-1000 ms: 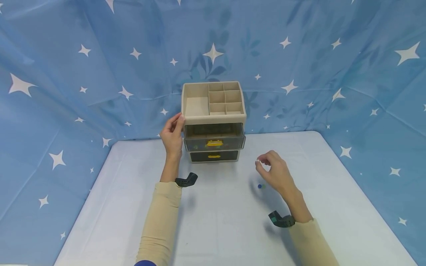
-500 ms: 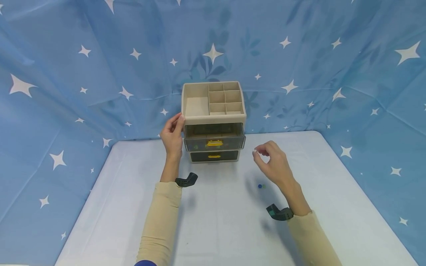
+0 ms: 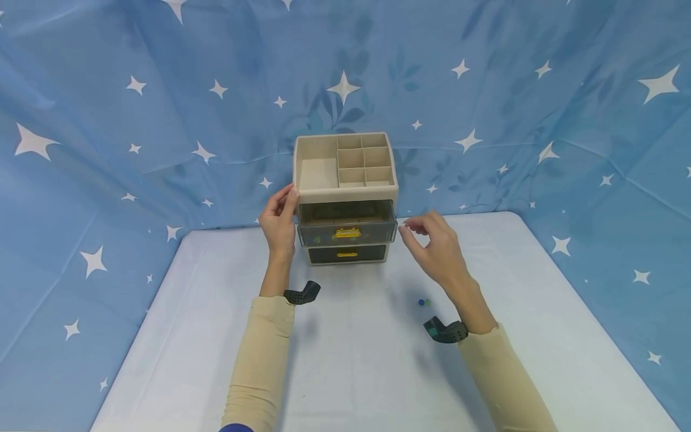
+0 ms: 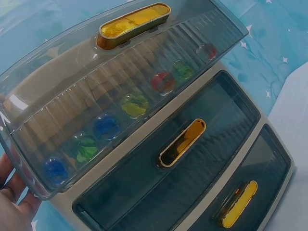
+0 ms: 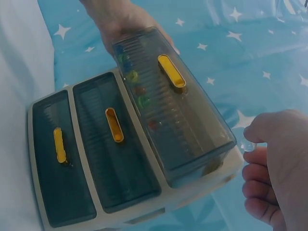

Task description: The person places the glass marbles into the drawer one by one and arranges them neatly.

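A beige desktop organizer (image 3: 348, 194) has its clear top drawer (image 4: 120, 82) pulled out; the drawers below are closed. Several coloured glass marbles (image 4: 134, 105) lie in a row behind the drawer front. My left hand (image 3: 279, 221) grips the organizer's left side near the top, thumb at the front edge. Between thumb and forefinger, my right hand (image 3: 434, 249) pinches a clear marble (image 5: 248, 145). That hand is just right of the open drawer's front corner, at about drawer height in the head view.
A blue marble (image 3: 421, 302) and a green marble (image 3: 428, 302) lie on the white tablecloth (image 3: 345, 360), below the right hand. Divided compartments (image 3: 364, 159) form the organizer's top. A blue starry curtain (image 3: 216, 120) hangs close behind it.
My right hand has moved up and left with the clear marble, from over the table to the drawer's right corner. The left hand and the organizer stay put.
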`<action>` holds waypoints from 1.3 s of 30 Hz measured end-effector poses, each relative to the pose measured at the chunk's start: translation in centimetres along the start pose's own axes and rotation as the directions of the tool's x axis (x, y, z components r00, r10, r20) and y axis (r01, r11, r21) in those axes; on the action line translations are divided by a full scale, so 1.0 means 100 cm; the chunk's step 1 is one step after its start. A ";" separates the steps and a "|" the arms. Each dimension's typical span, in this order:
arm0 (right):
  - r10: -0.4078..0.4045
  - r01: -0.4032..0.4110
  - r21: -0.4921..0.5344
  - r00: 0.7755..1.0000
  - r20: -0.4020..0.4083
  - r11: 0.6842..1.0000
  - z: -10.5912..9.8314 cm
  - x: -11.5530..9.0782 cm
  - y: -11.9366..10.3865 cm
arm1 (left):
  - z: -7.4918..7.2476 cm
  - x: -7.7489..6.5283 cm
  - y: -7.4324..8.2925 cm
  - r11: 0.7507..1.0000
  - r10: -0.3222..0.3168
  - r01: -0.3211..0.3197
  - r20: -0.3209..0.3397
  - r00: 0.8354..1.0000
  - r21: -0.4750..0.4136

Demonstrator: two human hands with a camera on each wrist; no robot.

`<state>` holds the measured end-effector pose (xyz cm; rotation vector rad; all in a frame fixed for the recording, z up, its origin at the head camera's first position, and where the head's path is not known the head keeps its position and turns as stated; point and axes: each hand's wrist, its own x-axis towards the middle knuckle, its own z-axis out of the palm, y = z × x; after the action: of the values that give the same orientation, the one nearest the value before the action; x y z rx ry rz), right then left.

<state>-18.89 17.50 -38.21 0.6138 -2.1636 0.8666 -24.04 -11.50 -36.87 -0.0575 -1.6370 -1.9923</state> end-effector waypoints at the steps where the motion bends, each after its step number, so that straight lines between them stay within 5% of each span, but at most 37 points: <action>1: -0.003 0.003 -0.001 1.000 0.001 1.000 0.001 0.002 -0.001 | 0.000 0.000 0.000 1.000 -0.002 0.002 -0.003 1.000 -0.006; 17: -0.042 0.042 -0.002 0.999 0.034 0.999 0.015 0.023 -0.004 | -0.001 0.000 -0.001 1.000 -0.007 0.006 -0.007 1.000 -0.004; 39: 0.041 -0.039 -0.014 0.993 0.106 0.999 0.015 0.025 -0.004 | 0.000 -0.001 0.000 1.000 -0.010 0.010 0.000 1.000 0.016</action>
<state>-20.85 15.76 -36.90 0.6256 -2.2823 0.8591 -24.01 -11.49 -36.93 -0.0441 -1.6560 -1.9868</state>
